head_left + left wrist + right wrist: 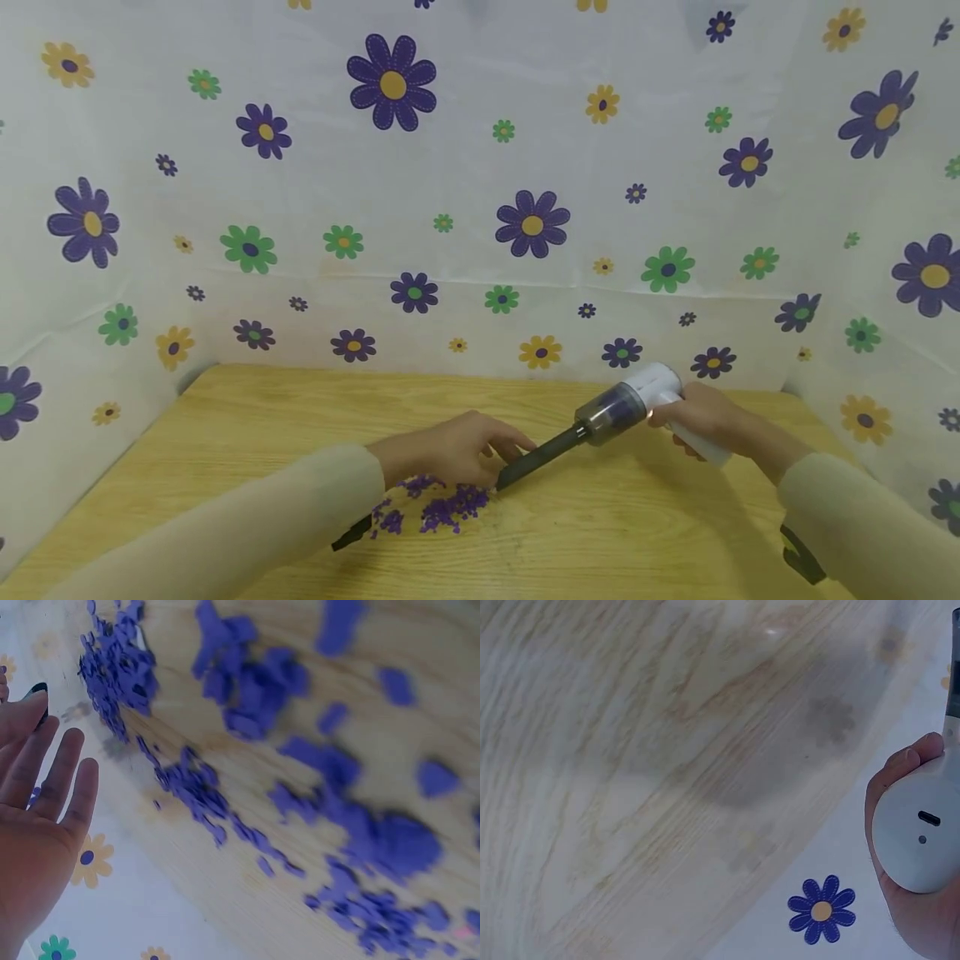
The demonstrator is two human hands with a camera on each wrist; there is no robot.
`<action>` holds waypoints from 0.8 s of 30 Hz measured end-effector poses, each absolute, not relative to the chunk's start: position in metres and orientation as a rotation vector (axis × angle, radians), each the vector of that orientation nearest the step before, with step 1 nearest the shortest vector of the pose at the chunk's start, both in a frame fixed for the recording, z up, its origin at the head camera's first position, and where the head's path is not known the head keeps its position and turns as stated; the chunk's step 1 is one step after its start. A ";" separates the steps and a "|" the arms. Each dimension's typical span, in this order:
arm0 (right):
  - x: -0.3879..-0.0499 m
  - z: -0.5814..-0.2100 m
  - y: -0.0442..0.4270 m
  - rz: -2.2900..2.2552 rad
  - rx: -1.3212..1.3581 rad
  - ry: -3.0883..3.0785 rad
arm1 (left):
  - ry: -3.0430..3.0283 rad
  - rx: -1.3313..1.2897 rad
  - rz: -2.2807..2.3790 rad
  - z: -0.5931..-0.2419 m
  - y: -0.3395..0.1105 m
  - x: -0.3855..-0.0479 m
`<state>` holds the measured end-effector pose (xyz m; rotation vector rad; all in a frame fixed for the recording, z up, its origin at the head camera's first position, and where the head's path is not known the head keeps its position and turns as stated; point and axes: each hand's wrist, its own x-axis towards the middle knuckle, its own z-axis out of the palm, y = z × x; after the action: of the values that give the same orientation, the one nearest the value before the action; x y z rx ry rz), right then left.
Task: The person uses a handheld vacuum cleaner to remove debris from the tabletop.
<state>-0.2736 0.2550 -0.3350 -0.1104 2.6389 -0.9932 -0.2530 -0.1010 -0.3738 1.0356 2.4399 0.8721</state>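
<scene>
Cloth (450,167) printed with flowers is hung behind a wooden table (615,517), over which a white handheld vacuum (611,414) is held, its handle firmly wrapped by the curled right hand (708,417). The left hand (457,450) is held open beside the dark nozzle (543,457), nothing seen grasped (whether the nozzle is touched cannot be told). Purple scraps (450,507) are strewn on the table just beside the nozzle's tip; they are probably best gathered with the mouth kept low and moved slowly, fingers clear. No brand or writing can be read; only a slot (929,818) and a dot (922,840) are shown on the vacuum's rounded end.
</scene>
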 end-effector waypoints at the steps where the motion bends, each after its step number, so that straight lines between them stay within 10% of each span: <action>1: -0.273 -0.336 0.257 -1.001 -0.108 2.639 | 2.448 1.040 0.857 -0.375 -0.099 -0.253; 24: -0.276 -0.392 0.267 -0.742 -0.097 3.017 | 2.632 0.817 0.774 -0.371 -0.066 -0.254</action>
<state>-0.2762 0.2667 -0.3922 -0.0968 3.0170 -0.7425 -0.2542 -0.0658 -0.3714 0.8173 2.6323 0.7739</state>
